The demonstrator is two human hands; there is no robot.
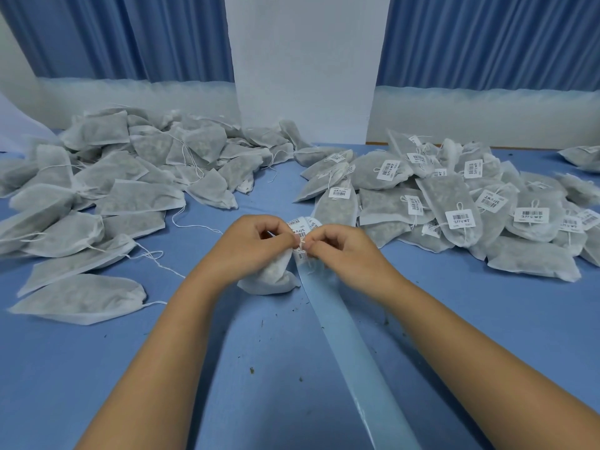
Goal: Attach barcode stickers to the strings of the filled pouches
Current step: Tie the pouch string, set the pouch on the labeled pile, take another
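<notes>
Spans blue table [276, 352]: unlabelled heap [113, 177] at 10 o'clock, labelled heap [454, 206] at 2 o'clock, backing strip [350, 345] running centre to 5 o'clock. Holds 1 pouch [272, 274] at centre, long axis toward 7 o'clock, under left hand [250, 241]. Pinches string [302, 243] at pouch's 1 o'clock end between left and right hand [344, 248], both equally near, barcode sticker [300, 254] just below.
</notes>
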